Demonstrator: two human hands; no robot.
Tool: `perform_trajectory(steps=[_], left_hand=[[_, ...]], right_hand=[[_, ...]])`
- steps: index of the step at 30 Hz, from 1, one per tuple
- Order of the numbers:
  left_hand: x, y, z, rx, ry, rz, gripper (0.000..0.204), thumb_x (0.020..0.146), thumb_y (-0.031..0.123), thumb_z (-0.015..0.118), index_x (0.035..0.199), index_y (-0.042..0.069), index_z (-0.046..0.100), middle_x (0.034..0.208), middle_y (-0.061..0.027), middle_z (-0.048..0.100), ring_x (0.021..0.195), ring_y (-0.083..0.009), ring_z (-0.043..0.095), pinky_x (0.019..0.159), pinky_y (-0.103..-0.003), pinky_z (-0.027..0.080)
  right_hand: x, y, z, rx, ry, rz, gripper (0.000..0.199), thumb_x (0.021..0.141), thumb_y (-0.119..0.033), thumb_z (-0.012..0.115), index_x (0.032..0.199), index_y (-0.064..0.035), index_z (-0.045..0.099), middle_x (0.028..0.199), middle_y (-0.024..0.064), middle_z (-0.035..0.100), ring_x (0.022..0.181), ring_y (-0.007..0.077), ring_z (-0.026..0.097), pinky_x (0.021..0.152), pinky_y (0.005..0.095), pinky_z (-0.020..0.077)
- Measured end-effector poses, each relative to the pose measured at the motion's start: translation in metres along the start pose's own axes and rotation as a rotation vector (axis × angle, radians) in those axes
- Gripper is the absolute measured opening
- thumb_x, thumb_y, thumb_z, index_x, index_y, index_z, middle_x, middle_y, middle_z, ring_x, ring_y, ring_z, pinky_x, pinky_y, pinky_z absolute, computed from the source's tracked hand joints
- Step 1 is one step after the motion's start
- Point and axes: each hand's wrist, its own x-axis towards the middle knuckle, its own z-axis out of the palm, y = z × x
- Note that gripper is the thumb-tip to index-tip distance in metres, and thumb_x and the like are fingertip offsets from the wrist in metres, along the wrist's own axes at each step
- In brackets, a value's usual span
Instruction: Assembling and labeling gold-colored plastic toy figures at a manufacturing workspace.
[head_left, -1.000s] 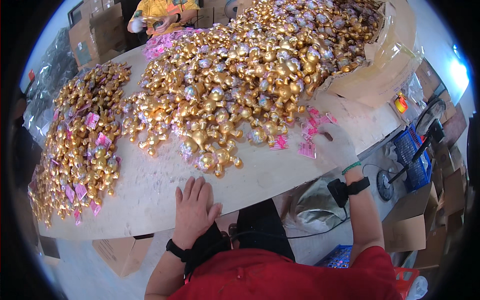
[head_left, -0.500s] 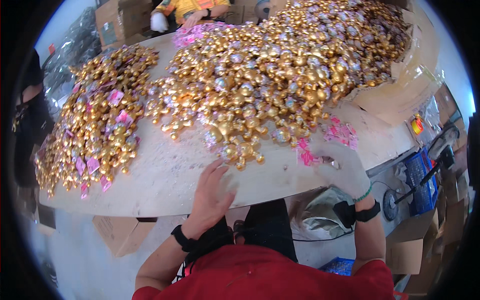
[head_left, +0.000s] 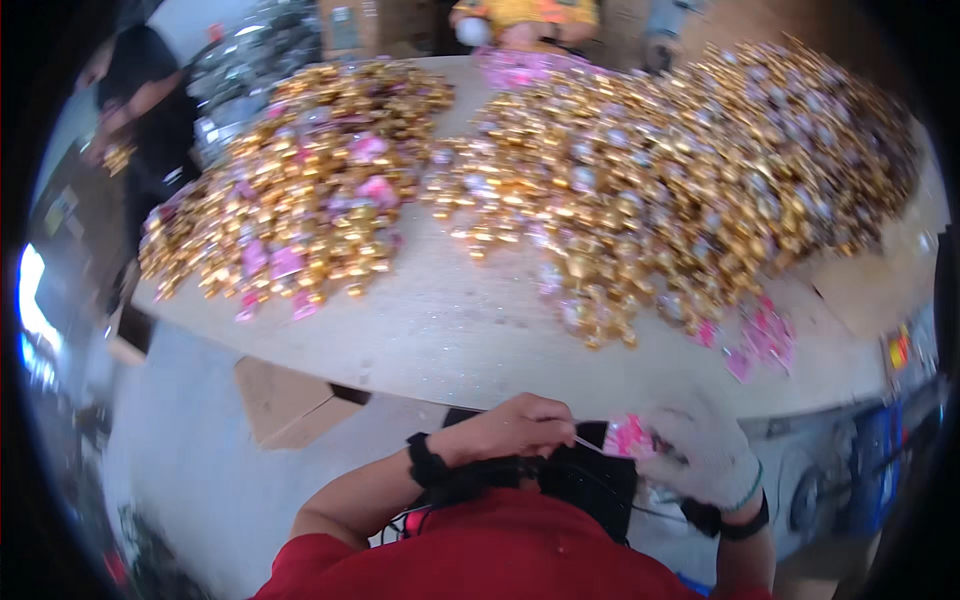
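Below the table edge, the gloved right hand is closing on a small pink packet while the bare left hand, just left of it, is pinching a thin strip pointing toward the packet.

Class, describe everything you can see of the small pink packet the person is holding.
The small pink packet is a flat, glossy-looking piece, bright pink with paler patches, blurred in this view. It is held below the near edge of the table, between the bare left hand and the white-gloved right hand, above the person's dark lap. Its print cannot be made out.
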Motion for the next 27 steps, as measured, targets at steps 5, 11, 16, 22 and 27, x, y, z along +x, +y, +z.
perform_trajectory(steps=[5,11,16,22,27], left_hand=[[-0.004,-0.014,0.006,0.268,0.126,0.159,0.030,0.093,0.026,0.055,0.081,0.000,0.062,0.063,-0.0117,0.056,0.057,-0.0196,0.055,0.057,-0.033,0.046],[0.006,-0.037,0.046,0.598,0.157,0.240,0.023,0.086,0.020,0.054,0.088,-0.001,0.064,0.084,-0.0217,0.064,0.081,-0.0389,0.062,0.075,-0.044,0.050],[-0.004,-0.022,0.051,0.606,0.102,0.160,0.023,0.088,0.019,0.053,0.092,0.000,0.065,0.084,-0.0208,0.064,0.081,-0.0383,0.062,0.075,-0.045,0.050],[-0.010,-0.020,0.058,0.791,0.214,0.159,0.027,0.090,0.026,0.056,0.096,0.000,0.057,0.080,-0.0201,0.064,0.073,-0.0383,0.064,0.067,-0.047,0.051],[-0.014,-0.035,0.057,0.877,0.285,0.180,0.030,0.089,0.028,0.057,0.095,-0.001,0.055,0.079,-0.0198,0.064,0.073,-0.0390,0.064,0.065,-0.047,0.051]], right_hand=[[-0.008,-0.014,0.041,0.229,-0.204,0.174,0.056,0.064,-0.026,0.078,0.112,-0.0060,0.060,0.107,0.0137,0.058,0.101,0.0349,0.057,0.088,0.0425,0.0467],[0.010,-0.049,0.081,0.525,-0.056,0.253,0.090,0.062,-0.031,0.084,0.135,0.0033,0.042,0.128,0.0217,0.052,0.119,0.0340,0.053,0.101,0.0395,0.0430],[0.004,-0.062,0.113,0.703,0.052,0.532,0.075,0.068,-0.015,0.078,0.133,0.0000,0.044,0.113,0.0171,0.061,0.102,0.0268,0.061,0.085,0.0392,0.0505],[0.005,-0.068,0.099,0.587,0.022,0.497,0.061,0.081,-0.002,0.059,0.140,-0.0064,0.043,0.133,0.0204,0.054,0.121,0.0358,0.053,0.102,0.0415,0.0423],[0.010,-0.075,0.093,0.321,-0.104,0.477,0.045,0.081,-0.002,0.056,0.126,-0.0006,0.052,0.118,0.0227,0.060,0.107,0.0384,0.058,0.092,0.0429,0.0468]])
